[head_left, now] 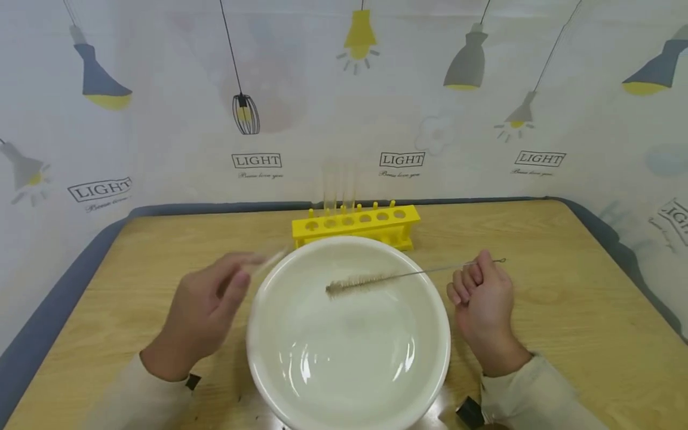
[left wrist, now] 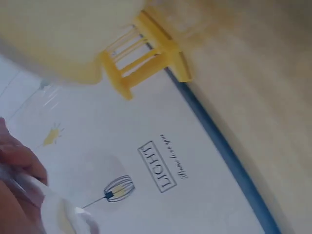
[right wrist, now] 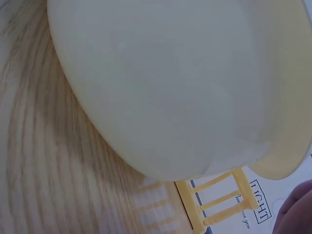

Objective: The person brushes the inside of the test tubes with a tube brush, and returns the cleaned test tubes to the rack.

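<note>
My left hand (head_left: 206,304) is left of a white basin (head_left: 252,334), its thumb and fingers pinching a clear test tube (head_left: 272,261). Motion blurs the tube in the head view; in the left wrist view its rounded, glassy end (left wrist: 63,217) shows beside the fingers (left wrist: 22,163). On the basin's other side, my right hand (head_left: 486,307) grips the thin wire handle of a test tube brush (head_left: 360,283). The brush's tan bristles extend over the basin, pointing left. In the right wrist view only a bit of the hand (right wrist: 297,209) shows, and the brush is hidden.
Behind the basin stands a yellow test tube rack (head_left: 392,218), with two clear test tubes (head_left: 349,185) upright in it. The wooden table (head_left: 559,286) reaches back to a dark blue edge against a lamp-patterned cloth (head_left: 312,107).
</note>
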A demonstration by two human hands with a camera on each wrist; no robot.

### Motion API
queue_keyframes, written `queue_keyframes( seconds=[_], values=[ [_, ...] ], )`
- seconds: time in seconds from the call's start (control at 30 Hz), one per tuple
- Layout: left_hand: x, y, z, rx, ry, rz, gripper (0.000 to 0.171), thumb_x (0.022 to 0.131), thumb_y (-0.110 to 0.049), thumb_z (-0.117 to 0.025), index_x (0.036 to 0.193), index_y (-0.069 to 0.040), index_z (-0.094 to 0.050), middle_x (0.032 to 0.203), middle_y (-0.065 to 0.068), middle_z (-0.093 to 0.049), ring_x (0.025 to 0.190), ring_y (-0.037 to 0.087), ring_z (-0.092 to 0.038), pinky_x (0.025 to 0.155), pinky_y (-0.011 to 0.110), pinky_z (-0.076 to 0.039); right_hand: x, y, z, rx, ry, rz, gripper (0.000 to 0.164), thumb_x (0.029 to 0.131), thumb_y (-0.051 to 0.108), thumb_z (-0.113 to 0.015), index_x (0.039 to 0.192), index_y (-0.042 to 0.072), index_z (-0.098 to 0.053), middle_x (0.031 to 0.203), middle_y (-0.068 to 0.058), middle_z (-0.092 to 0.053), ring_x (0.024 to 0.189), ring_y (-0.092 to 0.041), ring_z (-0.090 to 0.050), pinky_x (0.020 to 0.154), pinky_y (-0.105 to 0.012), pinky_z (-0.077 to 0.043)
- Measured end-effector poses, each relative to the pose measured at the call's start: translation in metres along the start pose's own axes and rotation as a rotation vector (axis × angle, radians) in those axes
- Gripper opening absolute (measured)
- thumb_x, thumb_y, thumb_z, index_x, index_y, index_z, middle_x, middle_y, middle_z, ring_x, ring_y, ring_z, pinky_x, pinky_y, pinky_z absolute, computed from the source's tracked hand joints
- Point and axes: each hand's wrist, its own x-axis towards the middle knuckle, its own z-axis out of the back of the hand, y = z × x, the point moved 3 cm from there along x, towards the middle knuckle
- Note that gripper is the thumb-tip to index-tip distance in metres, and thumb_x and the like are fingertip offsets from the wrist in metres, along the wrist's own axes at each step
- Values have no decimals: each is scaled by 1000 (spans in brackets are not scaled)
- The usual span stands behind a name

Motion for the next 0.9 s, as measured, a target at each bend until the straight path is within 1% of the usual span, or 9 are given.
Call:
queue_keyframes(
  seconds=[0.1, 0.13, 0.2, 0.3, 0.37, 0.47, 0.6, 0.73, 0.9],
  values=[
    [20, -2, 10, -116, 30, 131, 29, 99, -15, -32, 105, -11, -60, 59, -6, -39, 46, 4, -31, 40, 19, -30, 0, -1, 0, -17, 5, 7, 47, 100, 29, -36, 57, 15, -24, 48, 3, -23, 39, -12, -24, 41, -26, -18],
    [27, -3, 12, -161, 45, 170, 31, 100, -14, -27, 104, -11, -58, 59, -4, -38, 46, 7, -31, 40, 21, -30, 0, -1, 1, -21, 7, 6, 47, 100, 30, -36, 57, 15, -25, 48, 3, -24, 39, -12, -24, 41, -26, -19],
    [41, -5, 14, -266, 69, 199, 35, 99, -12, -20, 103, -7, -54, 61, 2, -38, 49, 12, -35, 41, 25, -33, 1, -2, 2, -40, 8, 3, 47, 100, 32, -36, 57, 14, -26, 48, 4, -25, 39, -11, -25, 41, -25, -21],
    [60, -7, 13, -379, 126, 265, 36, 98, -11, -14, 102, -7, -49, 67, 8, -39, 54, 19, -39, 48, 29, -39, 1, -3, 3, -54, 7, -5, 48, 99, 35, -36, 58, 14, -26, 49, 4, -27, 40, -11, -26, 41, -24, -23],
    [72, -7, 10, -420, 172, 308, 35, 97, -10, -14, 104, -8, -48, 71, 11, -40, 57, 22, -41, 50, 31, -42, 2, -3, 3, -65, -7, -5, 48, 98, 37, -37, 58, 13, -26, 49, 4, -28, 41, -11, -27, 41, -23, -25],
    [85, -3, 2, -401, 234, 385, 34, 99, -15, -18, 112, -12, -49, 77, 12, -46, 60, 25, -47, 57, 32, -47, 3, -4, 2, -79, -29, -5, 47, 97, 38, -37, 59, 13, -27, 51, 4, -27, 41, -10, -27, 41, -22, -27],
    [98, -1, -9, -376, 262, 416, 30, 101, -27, -28, 125, -17, -45, 90, 10, -53, 72, 23, -58, 71, 33, -52, 4, -5, 0, -107, -35, 1, 47, 97, 38, -37, 59, 12, -27, 51, 4, -28, 41, -9, -28, 41, -22, -27],
    [107, -4, -21, -385, 212, 377, 33, 99, -30, -39, 127, -14, -41, 97, 10, -55, 86, 22, -63, 83, 32, -51, 3, -4, 2, -117, -35, 6, 47, 98, 38, -37, 60, 12, -27, 50, 5, -28, 41, -9, -28, 41, -22, -27],
    [113, -1, -36, -387, 153, 360, 32, 97, -26, -44, 126, -13, -39, 104, 11, -59, 96, 19, -61, 90, 35, -48, 2, -4, 4, -114, -44, 9, 48, 98, 37, -38, 59, 12, -27, 49, 5, -28, 40, -10, -28, 40, -22, -27]
  ],
)
